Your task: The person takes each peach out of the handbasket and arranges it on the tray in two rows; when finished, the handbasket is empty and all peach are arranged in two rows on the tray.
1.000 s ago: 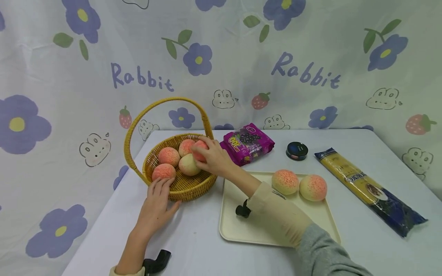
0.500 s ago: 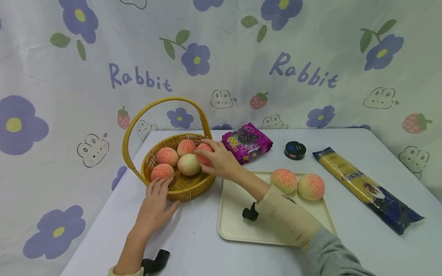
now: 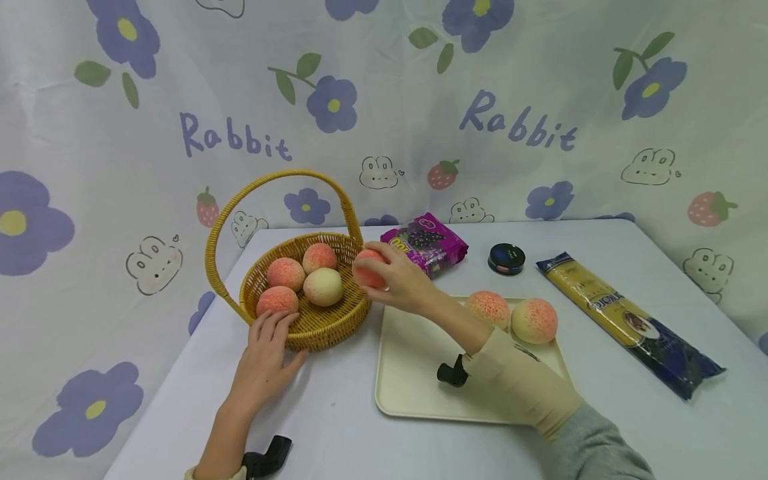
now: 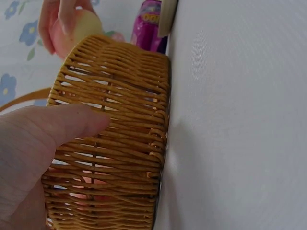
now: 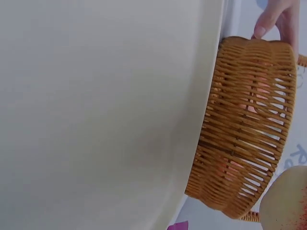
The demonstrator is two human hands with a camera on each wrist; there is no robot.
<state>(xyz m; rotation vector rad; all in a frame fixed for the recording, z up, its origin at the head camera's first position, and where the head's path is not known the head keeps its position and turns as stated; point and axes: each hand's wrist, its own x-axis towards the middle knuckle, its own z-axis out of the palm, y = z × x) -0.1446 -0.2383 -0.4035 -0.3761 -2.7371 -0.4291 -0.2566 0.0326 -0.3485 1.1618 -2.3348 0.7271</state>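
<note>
Pinched in my right hand point(image 3: 403, 279) is a pink and cream peach point(image 3: 369, 269), raised at the right rim of the yellow wicker basket point(image 3: 327, 337). In the left wrist view, that peach point(image 4: 88, 25) hangs just beyond the basket's rim. My left hand point(image 3: 264, 367) grips the basket's near left rim, its thumb point(image 4: 81, 122) pressed on the outer wall and the fingers over the edge. Several more peaches point(image 3: 323, 287) lie inside the basket. The right wrist view catches only part of the held peach point(image 5: 288, 201).
A cream tray point(image 3: 414, 380) stands right of the basket, bearing two peaches point(image 3: 534, 321) at its far side. Behind are a purple grape-print packet point(image 3: 426, 243) and a small dark round tin point(image 3: 507, 259). A long gold and blue pasta packet point(image 3: 630, 323) lies at right.
My right hand has lifted the peach from among the others and carried it rightward to the basket's rim. The left hand keeps its hold. The head view has shifted slightly.
</note>
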